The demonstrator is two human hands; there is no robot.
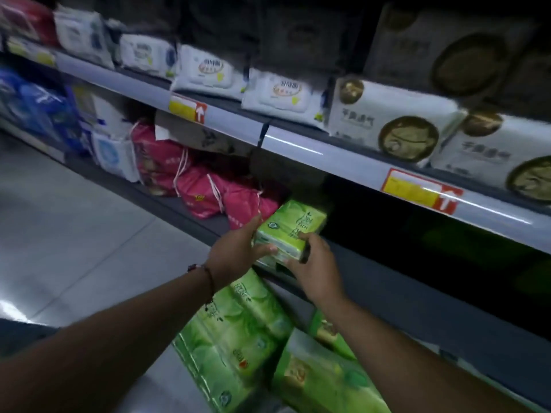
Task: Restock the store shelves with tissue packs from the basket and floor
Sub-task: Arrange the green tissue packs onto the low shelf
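- Both bare forearms reach forward from the near edge, converging toward the middle of the scene.
- The left arm runs from near left up to the right, with a dark beaded bracelet [205, 274] round its wrist.
- The left hand [235, 248] is turned with its back to the left; its fingers stretch along the left side of a green tissue pack [290, 231] and its thumb lies across the pack's near face.
- The right arm comes from near right, angled up to the left.
- The right hand [317, 263] shows its back upward, fingers curled onto the pack's near right edge, gripping it.
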